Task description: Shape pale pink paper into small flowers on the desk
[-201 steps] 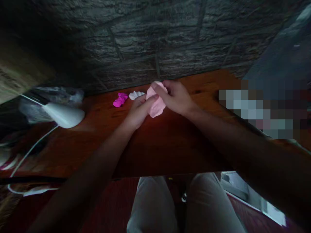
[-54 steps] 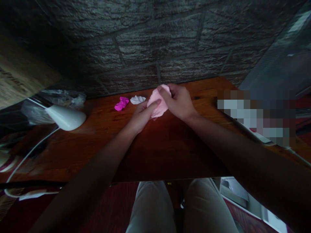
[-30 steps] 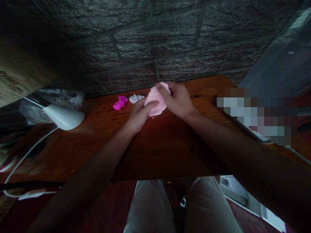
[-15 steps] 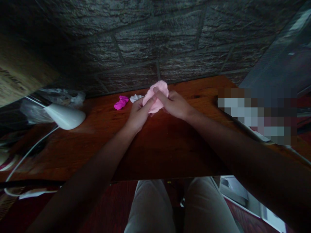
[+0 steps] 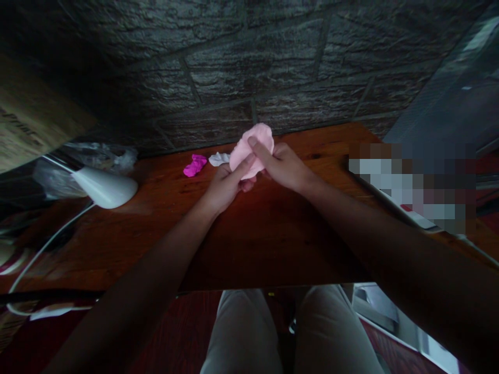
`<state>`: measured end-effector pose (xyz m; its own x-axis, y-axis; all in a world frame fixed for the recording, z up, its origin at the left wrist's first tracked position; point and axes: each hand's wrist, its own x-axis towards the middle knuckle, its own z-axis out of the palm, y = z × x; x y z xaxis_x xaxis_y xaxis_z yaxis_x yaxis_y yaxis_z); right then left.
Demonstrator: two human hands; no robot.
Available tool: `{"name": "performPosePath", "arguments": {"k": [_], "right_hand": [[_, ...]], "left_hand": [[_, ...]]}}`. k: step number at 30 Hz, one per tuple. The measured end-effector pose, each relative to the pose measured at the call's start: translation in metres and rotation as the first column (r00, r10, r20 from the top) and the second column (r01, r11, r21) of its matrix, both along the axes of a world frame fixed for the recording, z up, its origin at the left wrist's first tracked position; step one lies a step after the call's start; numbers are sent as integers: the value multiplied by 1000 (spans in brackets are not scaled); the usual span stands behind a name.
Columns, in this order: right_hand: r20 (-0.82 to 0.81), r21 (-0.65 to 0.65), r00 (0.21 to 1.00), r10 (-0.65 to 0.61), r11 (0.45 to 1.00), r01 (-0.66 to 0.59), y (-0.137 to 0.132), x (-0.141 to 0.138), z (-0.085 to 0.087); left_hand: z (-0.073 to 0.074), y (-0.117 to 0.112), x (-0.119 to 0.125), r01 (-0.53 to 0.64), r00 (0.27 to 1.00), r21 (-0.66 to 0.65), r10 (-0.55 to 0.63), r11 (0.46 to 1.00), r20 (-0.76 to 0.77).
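1 pale-pink dough-like disc [image 5: 263, 136], 1 crumpled magenta lump [image 5: 195, 165], 1 crumpled white lump [image 5: 219, 159]. Left hand [image 5: 225, 188], right hand [image 5: 287, 167] half-closed, both pinching disc.

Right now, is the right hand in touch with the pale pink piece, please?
Touching. The head view shows the thumb of the right hand lying across the near face of the pale pink piece, with no gap visible.

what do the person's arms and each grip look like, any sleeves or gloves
The left forearm and right forearm are bare, with no sleeve, watch or bracelet in view. The left grip and right grip are ungloved human hands; no ring shows, though the light is dim.
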<state>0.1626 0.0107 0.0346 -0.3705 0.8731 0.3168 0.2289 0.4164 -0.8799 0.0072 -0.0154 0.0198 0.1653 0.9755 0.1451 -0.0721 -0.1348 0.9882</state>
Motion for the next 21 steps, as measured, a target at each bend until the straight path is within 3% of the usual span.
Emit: {"name": "performPosePath", "arguments": {"k": [4,8,16,21], "right_hand": [[9,-78,998,61,995,-61,1,0,-3],[-5,-37,997,83,996,-83,3,0,-3],[1,9,998,55,998,-55,-3,-1,6],[-73,-29,996,56,998,-58,-4,-2,3]], "left_hand": [[-5,2,-2,-33,999,83,34,996,-17],[-5,2,-1,-39,999,111,38,993,7],[5,-3,2,31,999,-38,-31,999,17],[5,-3,2,62,994,-29,-59,998,96]]}}
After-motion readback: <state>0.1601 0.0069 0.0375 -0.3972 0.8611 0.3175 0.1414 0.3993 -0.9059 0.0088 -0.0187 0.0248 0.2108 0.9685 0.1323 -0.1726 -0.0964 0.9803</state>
